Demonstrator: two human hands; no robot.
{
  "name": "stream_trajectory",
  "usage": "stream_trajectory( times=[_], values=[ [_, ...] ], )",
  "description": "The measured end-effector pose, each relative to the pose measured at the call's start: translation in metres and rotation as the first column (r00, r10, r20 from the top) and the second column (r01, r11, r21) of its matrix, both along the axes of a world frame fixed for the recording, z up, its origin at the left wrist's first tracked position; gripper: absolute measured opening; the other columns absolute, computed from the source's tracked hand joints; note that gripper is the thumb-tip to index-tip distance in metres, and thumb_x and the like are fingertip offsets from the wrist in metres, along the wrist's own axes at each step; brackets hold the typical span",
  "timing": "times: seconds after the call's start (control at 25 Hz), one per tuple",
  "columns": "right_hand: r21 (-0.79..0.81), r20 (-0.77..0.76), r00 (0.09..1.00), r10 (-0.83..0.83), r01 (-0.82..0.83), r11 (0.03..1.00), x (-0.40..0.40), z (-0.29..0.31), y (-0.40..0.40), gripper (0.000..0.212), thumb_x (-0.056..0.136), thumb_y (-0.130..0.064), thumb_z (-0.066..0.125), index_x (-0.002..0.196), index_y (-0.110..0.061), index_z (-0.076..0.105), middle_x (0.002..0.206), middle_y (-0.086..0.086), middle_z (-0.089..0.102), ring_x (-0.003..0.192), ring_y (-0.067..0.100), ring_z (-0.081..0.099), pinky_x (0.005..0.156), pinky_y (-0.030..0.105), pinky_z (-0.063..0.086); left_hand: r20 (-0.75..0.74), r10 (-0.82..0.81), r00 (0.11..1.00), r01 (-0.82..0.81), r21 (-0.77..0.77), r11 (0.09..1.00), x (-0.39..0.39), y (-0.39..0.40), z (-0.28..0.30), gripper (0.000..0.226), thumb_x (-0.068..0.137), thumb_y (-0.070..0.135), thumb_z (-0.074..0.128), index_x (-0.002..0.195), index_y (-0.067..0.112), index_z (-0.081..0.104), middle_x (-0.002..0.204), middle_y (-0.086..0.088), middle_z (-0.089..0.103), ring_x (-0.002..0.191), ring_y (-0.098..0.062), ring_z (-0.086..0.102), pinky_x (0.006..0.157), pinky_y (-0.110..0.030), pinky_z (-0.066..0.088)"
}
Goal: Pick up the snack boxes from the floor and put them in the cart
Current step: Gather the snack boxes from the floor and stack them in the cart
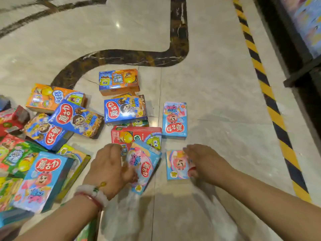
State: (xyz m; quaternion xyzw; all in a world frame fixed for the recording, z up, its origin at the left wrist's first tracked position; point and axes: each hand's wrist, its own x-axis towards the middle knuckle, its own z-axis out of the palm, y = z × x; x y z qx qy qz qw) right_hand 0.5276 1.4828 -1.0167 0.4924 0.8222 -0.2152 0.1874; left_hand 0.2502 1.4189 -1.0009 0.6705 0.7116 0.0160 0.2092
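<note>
Two hands work low over the marble floor [217, 84]: the left hand [109, 168] grips a tilted pale-blue snack box [144, 164] at 6 o'clock, the right hand [206, 162] closes its fingers on a second pale-blue box [176, 164] lying flat at 5 o'clock. Other snack boxes lie scattered from 9 to 12 o'clock, a red box [137, 134] just beyond the tilted one; no cart is in view. Black-and-yellow hazard tape [264, 94] runs along the 3 o'clock side.

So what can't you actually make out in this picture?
- Cart: nowhere in the head view.
- Right hand on a light blue box: its fingers blur, so the grip is unclear.
- Left hand hides part of the tilted pink-and-blue box.
- Boxes at the left edge: cut off by the frame.
- Small print: too blurred.
</note>
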Motion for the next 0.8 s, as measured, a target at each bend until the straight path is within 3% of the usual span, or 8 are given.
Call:
stream_trajectory(
  times=[0.04, 0.12, 0.24, 0.32, 0.4, 0.52, 0.64, 0.8],
  values=[
    [-0.061, 0.041, 0.998, 0.037, -0.034, 0.998, -0.001, -0.018, 0.014, 0.081, 0.084, -0.038, 0.065, 0.149, -0.011, 0.024, 0.153, 0.011, 0.031, 0.138, 0.025, 0.032, 0.111, 0.030, 0.024, 0.005, 0.046, 0.999, -0.046, -0.052, 0.998, 0.001, 0.005, -0.017, 0.073, 0.058, 0.063, 0.046, 0.099, 0.002, 0.054, 0.093, -0.016, 0.056, 0.085, -0.038, 0.057, 0.073, -0.039, 0.046],
    [-0.099, 0.113, 0.991, 0.077, -0.066, 0.993, -0.010, -0.024, 0.025, 0.083, 0.080, -0.043, 0.069, 0.146, -0.013, 0.028, 0.143, 0.010, 0.042, 0.128, 0.027, 0.043, 0.103, 0.031, 0.034, 0.029, 0.172, 0.985, -0.160, -0.242, 0.957, 0.004, 0.010, -0.014, 0.085, 0.055, 0.070, 0.061, 0.108, 0.004, 0.051, 0.105, -0.015, 0.055, 0.101, -0.036, 0.054, 0.084, -0.038, 0.044],
    [-0.069, 0.106, 0.986, 0.129, -0.122, 0.990, -0.013, -0.026, 0.026, 0.077, 0.076, -0.045, 0.072, 0.137, -0.014, 0.036, 0.126, 0.009, 0.052, 0.112, 0.027, 0.053, 0.091, 0.033, 0.043, 0.130, 0.390, 0.912, -0.306, -0.419, 0.855, 0.028, 0.018, -0.014, 0.061, 0.064, 0.041, 0.084, 0.098, 0.011, 0.044, 0.103, -0.009, 0.058, 0.101, -0.030, 0.058, 0.083, -0.033, 0.047],
    [-0.031, 0.119, 0.982, 0.146, -0.144, 0.989, -0.017, -0.027, 0.027, 0.075, 0.074, -0.046, 0.074, 0.133, -0.015, 0.040, 0.123, 0.009, 0.049, 0.108, 0.026, 0.053, 0.088, 0.034, 0.043, 0.186, 0.475, 0.860, -0.370, -0.413, 0.832, 0.037, 0.025, -0.021, 0.061, 0.065, 0.032, 0.086, 0.105, 0.011, 0.045, 0.110, -0.010, 0.062, 0.101, -0.029, 0.060, 0.084, -0.033, 0.048],
    [-0.065, 0.104, 0.988, 0.112, -0.106, 0.992, -0.016, -0.022, 0.024, 0.074, 0.073, -0.045, 0.076, 0.131, -0.015, 0.042, 0.124, 0.010, 0.045, 0.106, 0.026, 0.053, 0.086, 0.034, 0.044, 0.172, 0.509, 0.844, -0.418, -0.385, 0.823, 0.044, 0.025, -0.029, 0.066, 0.062, 0.035, 0.087, 0.110, 0.015, 0.047, 0.110, -0.008, 0.064, 0.100, -0.029, 0.062, 0.086, -0.035, 0.050],
    [-0.090, 0.067, 0.996, 0.054, -0.048, 0.995, -0.010, -0.013, 0.016, 0.069, 0.078, -0.040, 0.073, 0.132, -0.015, 0.039, 0.127, 0.010, 0.040, 0.106, 0.026, 0.052, 0.084, 0.034, 0.044, 0.230, 0.526, 0.819, -0.421, -0.382, 0.823, 0.042, 0.023, -0.036, 0.050, 0.060, 0.037, 0.088, 0.093, 0.027, 0.050, 0.098, 0.000, 0.068, 0.089, -0.025, 0.065, 0.081, -0.042, 0.054],
    [-0.271, -0.054, 0.969, -0.243, 0.220, 0.937, -0.002, 0.004, 0.008, 0.058, 0.084, -0.037, 0.068, 0.129, -0.014, 0.040, 0.126, 0.009, 0.047, 0.108, 0.025, 0.052, 0.084, 0.029, 0.042, 0.395, 0.638, 0.661, -0.438, -0.487, 0.756, 0.041, 0.018, -0.025, 0.042, 0.072, 0.028, 0.081, 0.099, 0.023, 0.050, 0.092, -0.002, 0.070, 0.075, -0.023, 0.068, 0.061, -0.036, 0.055],
    [-0.515, -0.134, 0.719, -0.682, 0.538, 0.667, 0.006, 0.036, -0.003, 0.039, 0.084, -0.024, 0.068, 0.116, -0.011, 0.049, 0.107, 0.005, 0.059, 0.086, 0.019, 0.058, 0.053, 0.020, 0.044, 0.485, 0.682, 0.547, -0.427, -0.539, 0.726, 0.039, 0.017, 0.018, 0.033, 0.084, 0.024, 0.070, 0.109, 0.012, 0.052, 0.092, -0.008, 0.070, 0.064, -0.016, 0.066, 0.045, -0.024, 0.048]
  ],
)
